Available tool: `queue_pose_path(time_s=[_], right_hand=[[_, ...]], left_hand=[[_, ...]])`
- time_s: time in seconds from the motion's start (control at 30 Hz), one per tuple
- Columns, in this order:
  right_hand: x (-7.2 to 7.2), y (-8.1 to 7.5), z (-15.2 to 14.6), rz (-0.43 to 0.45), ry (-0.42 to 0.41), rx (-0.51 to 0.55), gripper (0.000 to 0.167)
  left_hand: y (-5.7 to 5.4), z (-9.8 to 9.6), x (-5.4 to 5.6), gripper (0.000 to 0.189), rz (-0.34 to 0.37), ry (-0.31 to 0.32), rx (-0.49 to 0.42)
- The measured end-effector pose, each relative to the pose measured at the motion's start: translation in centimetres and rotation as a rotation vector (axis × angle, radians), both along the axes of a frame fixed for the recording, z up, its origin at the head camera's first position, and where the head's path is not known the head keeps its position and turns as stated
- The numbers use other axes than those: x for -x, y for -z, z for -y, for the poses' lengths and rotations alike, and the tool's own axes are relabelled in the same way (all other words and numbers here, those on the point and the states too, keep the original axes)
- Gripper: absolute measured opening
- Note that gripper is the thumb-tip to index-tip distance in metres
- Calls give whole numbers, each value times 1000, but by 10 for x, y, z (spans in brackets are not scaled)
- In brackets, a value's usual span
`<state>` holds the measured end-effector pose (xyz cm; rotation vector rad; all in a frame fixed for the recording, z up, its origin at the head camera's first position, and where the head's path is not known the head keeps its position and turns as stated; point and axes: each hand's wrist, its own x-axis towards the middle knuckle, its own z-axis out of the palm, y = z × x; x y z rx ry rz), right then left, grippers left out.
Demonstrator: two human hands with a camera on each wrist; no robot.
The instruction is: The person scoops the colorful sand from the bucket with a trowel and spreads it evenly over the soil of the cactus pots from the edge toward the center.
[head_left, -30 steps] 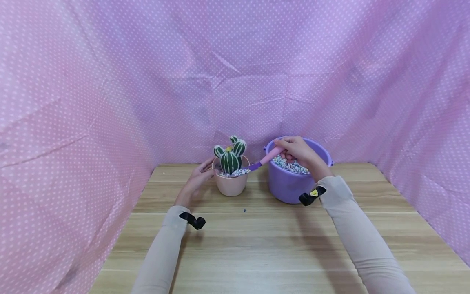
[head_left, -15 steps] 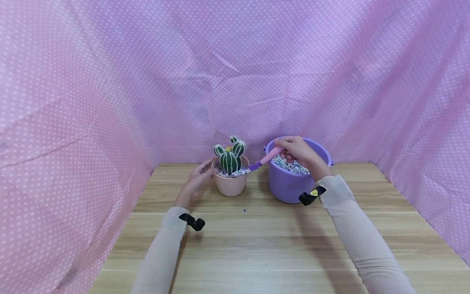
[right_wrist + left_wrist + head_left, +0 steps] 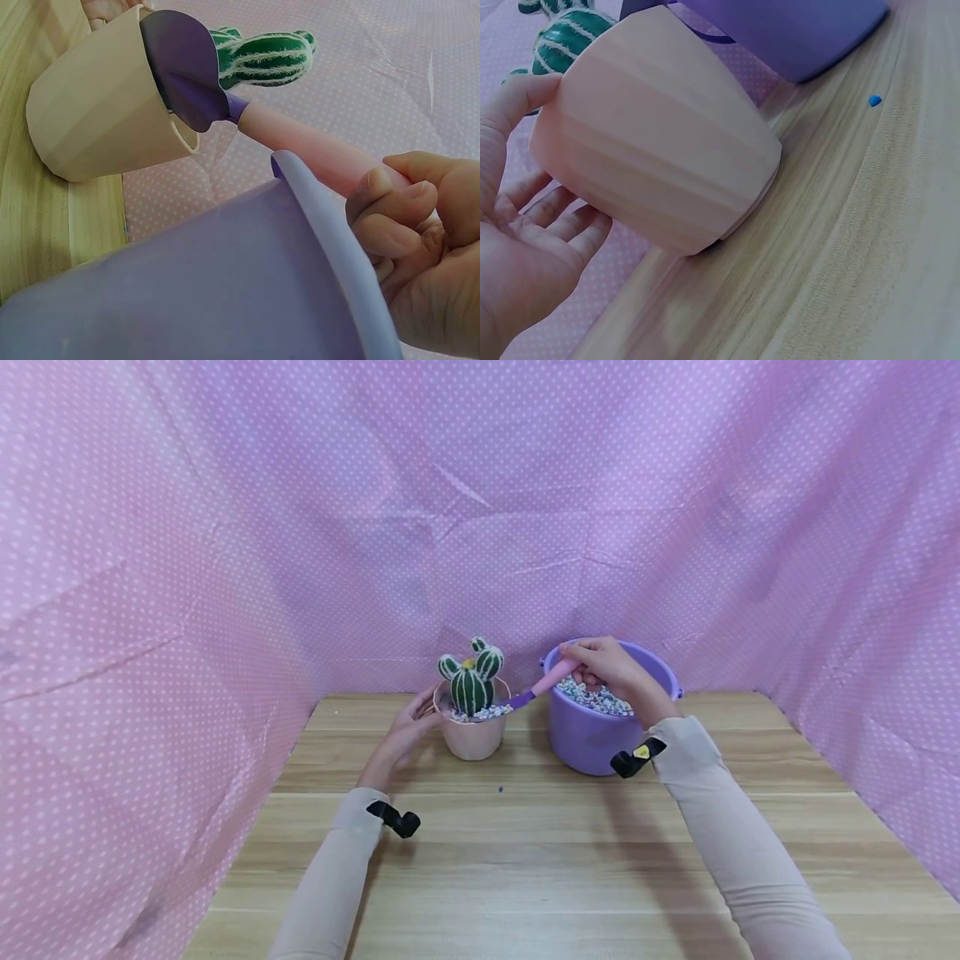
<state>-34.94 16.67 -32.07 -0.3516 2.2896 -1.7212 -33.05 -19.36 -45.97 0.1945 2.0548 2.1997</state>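
A green cactus (image 3: pixel 472 692) with white stripes stands in a pale pink flower pot (image 3: pixel 474 742), with small white and coloured pebbles around its base. My left hand (image 3: pixel 408 728) holds the pot from the left; in the left wrist view its thumb (image 3: pixel 536 94) lies at the rim and its fingers curve along the side. Pinched in my right hand (image 3: pixel 613 670) is the pink handle of a small trowel (image 3: pixel 557 677). The purple blade (image 3: pixel 184 67) lies over the pot's right rim, back side up in the right wrist view.
Right of the pot stands a purple bucket (image 3: pixel 585 745) partly filled with coloured pebbles (image 3: pixel 596 699), my right hand over its rim. One blue pebble (image 3: pixel 501 789) lies on the wooden table (image 3: pixel 510 877). Pink dotted cloth (image 3: pixel 480 510) hangs behind and at both sides.
My left hand's thumb has come up to the pot's rim, and the pot has shifted very slightly right. My right hand and the trowel have stayed nearly still.
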Motion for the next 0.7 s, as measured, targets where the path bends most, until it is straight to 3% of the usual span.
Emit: queue_pose_path(time_s=[0.2,0.43,0.7], right_hand=[[-1,-1,1,5,6,9,31],[-3,-2,2,-1,7,12,31],[-5,-2,3,-1,2,12,30]], left_hand=[[-1,4,3,71,0,31,28],[-4,7,3,68,6,56,-5],[-3,8,5,66,40,24,-32]])
